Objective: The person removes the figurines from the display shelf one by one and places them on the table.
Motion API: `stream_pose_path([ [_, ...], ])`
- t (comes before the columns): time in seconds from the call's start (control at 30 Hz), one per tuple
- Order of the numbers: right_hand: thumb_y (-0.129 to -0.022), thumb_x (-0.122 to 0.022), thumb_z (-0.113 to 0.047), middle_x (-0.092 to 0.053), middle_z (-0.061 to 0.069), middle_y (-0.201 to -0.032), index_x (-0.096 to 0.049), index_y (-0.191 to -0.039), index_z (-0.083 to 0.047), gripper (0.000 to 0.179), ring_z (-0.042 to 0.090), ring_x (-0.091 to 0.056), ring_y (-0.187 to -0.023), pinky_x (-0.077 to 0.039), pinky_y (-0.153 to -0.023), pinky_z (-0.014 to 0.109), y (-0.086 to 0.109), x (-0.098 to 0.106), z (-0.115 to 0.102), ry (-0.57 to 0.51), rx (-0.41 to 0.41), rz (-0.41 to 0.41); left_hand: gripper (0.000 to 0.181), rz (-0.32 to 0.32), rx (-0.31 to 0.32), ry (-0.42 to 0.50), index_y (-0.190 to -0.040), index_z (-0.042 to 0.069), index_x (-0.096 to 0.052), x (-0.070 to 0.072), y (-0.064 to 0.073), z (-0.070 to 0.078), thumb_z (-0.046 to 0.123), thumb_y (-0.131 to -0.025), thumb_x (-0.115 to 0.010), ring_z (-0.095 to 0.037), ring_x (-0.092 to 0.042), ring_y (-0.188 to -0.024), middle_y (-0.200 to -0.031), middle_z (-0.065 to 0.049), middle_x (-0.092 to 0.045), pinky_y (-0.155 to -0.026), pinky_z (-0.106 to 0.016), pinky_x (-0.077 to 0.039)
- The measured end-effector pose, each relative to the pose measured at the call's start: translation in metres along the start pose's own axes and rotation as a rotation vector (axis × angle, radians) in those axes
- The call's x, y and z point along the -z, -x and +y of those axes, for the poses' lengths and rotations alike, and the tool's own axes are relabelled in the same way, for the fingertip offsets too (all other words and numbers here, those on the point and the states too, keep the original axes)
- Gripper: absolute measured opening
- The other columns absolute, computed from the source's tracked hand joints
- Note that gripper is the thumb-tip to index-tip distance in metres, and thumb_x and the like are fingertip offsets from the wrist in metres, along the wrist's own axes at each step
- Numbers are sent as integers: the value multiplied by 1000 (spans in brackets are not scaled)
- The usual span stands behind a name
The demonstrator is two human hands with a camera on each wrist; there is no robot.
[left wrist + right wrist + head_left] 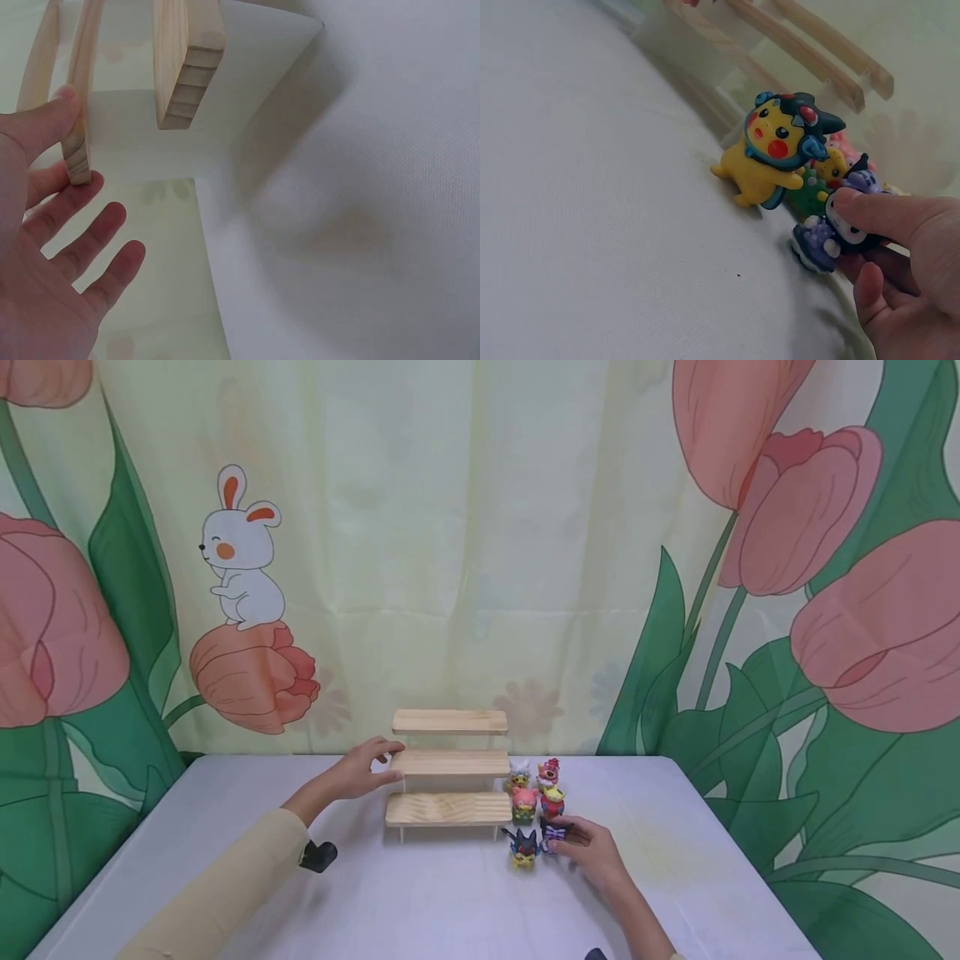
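A three-tier wooden display stand (448, 811) with pale boards stands on the table. My left hand (369, 767) pinches the left end of its middle board (78, 142), thumb on one face and a finger on the other; the other fingers are spread. At the stand's right side, my right hand (594, 853) pinches a black-and-purple figurine (844, 229) between thumb and fingers. Just left of it stands a yellow figurine with a dark horned hood (769, 154). Behind these are a pink figurine (524, 805) and a red-and-green figurine (553, 802).
Farther back stand a white-topped figurine (520, 774) and a red-and-white figurine (548, 773), close together beside the stand. A white cloth covers the table (450, 902). Behind it hangs a curtain (465, 527) printed with tulips and a rabbit.
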State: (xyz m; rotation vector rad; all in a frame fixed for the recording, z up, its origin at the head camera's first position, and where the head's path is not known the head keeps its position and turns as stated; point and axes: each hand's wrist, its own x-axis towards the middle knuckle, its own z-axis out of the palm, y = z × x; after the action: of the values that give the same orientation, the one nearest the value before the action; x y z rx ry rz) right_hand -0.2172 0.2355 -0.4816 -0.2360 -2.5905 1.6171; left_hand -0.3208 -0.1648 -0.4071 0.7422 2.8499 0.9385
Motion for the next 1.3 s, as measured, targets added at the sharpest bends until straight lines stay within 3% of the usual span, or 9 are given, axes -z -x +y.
stream_pose_path([
  [0.23, -85, -84, -6, -68, 24, -134, -73, -127, -5, 43, 37, -69, -120, -59, -83, 32, 0, 1, -1, 2, 10, -8, 59, -5, 7, 12, -146, 0, -55, 0, -1, 1, 27, -98, -74, -37, -60, -120, -130, -18, -61, -99, -59, -55],
  [0.5, -85, -84, -6, -69, 24, -133, -72, -128, -3, 45, 34, -70, -117, -57, -75, 27, 2, 2, -2, -5, 18, -13, 58, -5, 12, 15, -146, 0, -55, 0, -1, 1, 26, -98, -75, -36, -60, -120, -131, -17, -61, -99, -58, -55],
  [0.8, -85, -85, -9, -69, 20, -134, -73, -128, -6, 44, 32, -69, -119, -60, -97, 42, 3, 2, -2, -7, 18, -7, 58, -3, 14, 19, -146, 0, -55, 0, -1, 2, 27, -98, -75, -37, -60, -120, -131, -17, -61, -101, -60, -54],
  [0.9, -85, -85, -9, -70, 20, -132, -72, -128, -5, 46, 32, -69, -118, -61, -90, 36, 3, 3, -2, -20, 20, -8, 57, -2, 14, 24, -146, 1, -55, 0, 0, 1, 25, -98, -74, -37, -59, -121, -131, -17, -61, -101, -60, -54],
  [1.07, -83, -86, -7, -70, 23, -131, -69, -131, -1, 50, 32, -70, -117, -57, -66, 28, 4, 3, -1, -75, 13, -8, 57, -2, 12, 16, -146, 1, -55, 0, -1, 0, 26, -98, -74, -37, -60, -121, -132, -17, -60, -101, -61, -54],
  [1.13, -83, -86, -7, -69, 23, -132, -68, -132, 0, 52, 33, -69, -118, -58, -70, 29, 4, 4, -2, -75, 19, -5, 58, -2, 14, 14, -146, 1, -54, 0, -1, 0, 26, -98, -74, -37, -60, -121, -132, -17, -60, -101, -61, -54],
  [1.3, -84, -85, -8, -69, 22, -135, -67, -132, 1, 51, 36, -67, -124, -58, -102, 43, 5, 6, -3, -54, 43, -9, 57, -1, 18, 18, -146, 0, -54, -1, -1, 0, 24, -98, -74, -38, -59, -122, -132, -17, -60, -101, -60, -54],
])
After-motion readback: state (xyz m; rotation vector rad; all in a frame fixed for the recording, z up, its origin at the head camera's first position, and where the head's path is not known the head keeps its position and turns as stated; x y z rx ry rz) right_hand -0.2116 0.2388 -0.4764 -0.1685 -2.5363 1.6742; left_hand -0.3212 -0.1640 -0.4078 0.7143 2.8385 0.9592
